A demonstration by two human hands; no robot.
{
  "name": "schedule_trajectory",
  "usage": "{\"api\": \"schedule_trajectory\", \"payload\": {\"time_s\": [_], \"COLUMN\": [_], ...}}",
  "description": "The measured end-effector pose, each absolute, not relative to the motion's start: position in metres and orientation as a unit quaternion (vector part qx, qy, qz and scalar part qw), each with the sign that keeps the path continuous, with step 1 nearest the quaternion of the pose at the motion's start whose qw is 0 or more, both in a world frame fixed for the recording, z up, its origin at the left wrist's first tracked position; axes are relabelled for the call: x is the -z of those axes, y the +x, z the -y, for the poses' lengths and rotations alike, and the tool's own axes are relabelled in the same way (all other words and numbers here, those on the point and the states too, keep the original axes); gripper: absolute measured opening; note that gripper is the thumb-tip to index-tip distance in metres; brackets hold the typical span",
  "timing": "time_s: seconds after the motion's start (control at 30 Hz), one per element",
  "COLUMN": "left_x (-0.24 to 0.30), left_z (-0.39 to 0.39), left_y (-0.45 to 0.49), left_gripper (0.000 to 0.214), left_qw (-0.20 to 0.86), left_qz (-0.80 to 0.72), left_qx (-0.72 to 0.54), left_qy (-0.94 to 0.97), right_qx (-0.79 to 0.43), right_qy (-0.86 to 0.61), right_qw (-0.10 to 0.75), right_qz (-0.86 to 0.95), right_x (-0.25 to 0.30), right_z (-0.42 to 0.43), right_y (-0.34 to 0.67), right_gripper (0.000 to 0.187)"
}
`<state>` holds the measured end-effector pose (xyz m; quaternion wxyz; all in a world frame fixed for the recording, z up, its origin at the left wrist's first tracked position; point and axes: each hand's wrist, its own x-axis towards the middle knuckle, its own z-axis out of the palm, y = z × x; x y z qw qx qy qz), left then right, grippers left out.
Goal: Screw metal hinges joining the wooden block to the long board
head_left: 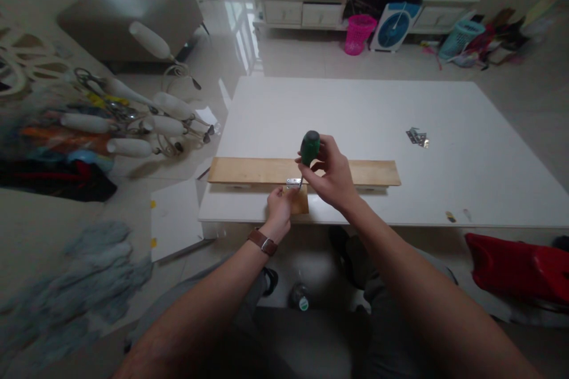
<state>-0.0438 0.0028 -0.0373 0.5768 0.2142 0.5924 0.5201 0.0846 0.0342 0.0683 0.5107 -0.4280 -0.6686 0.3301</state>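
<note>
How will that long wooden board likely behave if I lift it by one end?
The long wooden board should stay stiff, since it lies straight along its length. Being long and narrow, it would probably swing or dip at the far end. The small wooden piece might drag along, as a metal hinge appears to bridge the two.
</note>
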Motion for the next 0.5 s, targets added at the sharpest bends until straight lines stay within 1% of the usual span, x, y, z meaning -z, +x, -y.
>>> {"api": "schedule_trajectory", "payload": {"time_s": [0.13, 0.27, 0.5], "left_x": [0.0352, 0.0361, 0.0438], "left_z": [-0.0026, -0.0023, -0.0034], "left_y": [-0.0436, -0.0445, -0.044], "left_gripper": [0.033, 0.032, 0.033], "left_qw": [0.579, 0.581, 0.579], "left_qz": [-0.593, -0.597, -0.598], "left_qx": [-0.518, -0.51, -0.509], "left_qy": [0.211, 0.215, 0.218], "right_qx": [-0.347, -0.329, -0.304], "right_qy": [-0.419, -0.425, -0.439], "right_qw": [0.499, 0.506, 0.51], "right_qz": [0.675, 0.675, 0.675], "right_x": [-0.0693, -0.0676, -0.0668], "right_z": [-0.0335, -0.034, -0.0361], "right_y": [0.0847, 0.0856, 0.087], "right_gripper": [0.047, 0.049, 0.039]}}
